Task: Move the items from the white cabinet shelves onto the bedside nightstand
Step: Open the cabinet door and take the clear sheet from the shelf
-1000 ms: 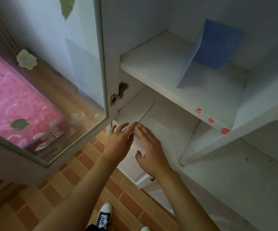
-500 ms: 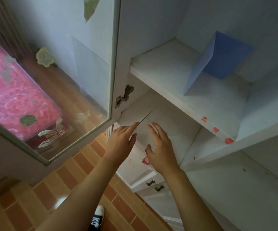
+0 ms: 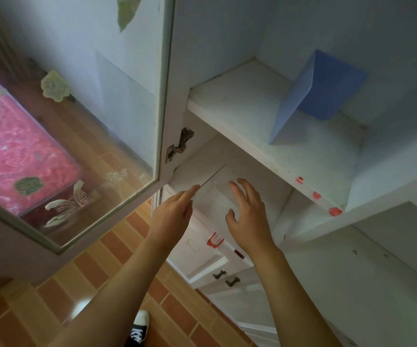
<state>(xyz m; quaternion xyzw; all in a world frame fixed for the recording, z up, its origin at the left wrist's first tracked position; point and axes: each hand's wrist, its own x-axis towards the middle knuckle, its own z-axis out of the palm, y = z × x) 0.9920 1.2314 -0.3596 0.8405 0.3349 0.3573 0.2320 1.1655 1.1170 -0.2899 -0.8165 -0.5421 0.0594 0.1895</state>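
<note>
White and flat, a thin sheet or board (image 3: 217, 194) lies on the lower shelf (image 3: 257, 171) of the white cabinet, so close in colour to the shelf that I can only pick it out by its dark left edge; what it is exactly I cannot tell. My left hand (image 3: 171, 216) reaches in with fingers straight and together, the tips at that dark edge, as if to slide under it or steady it, though I cannot see whether they touch. My right hand (image 3: 248, 214) hovers over the sheet's near part with fingers spread and relaxed, thumb out to the side, holding nothing. I judge this to be the approach before a two-handed lift, since something this thin and flush gives no place to pinch from above. On the upper shelf (image 3: 240, 106) a blue folded card (image 3: 320, 93) stands upright like an open book, well apart from my hands, likely another item to carry. To my left, the glass cabinet door (image 3: 82, 116) hangs open, showing a pink patterned bedcover (image 3: 15, 151) through its pane. Below are tiled flooring (image 3: 52, 296) and closed drawers with dark handles (image 3: 225, 278). No nightstand is in sight.
</note>
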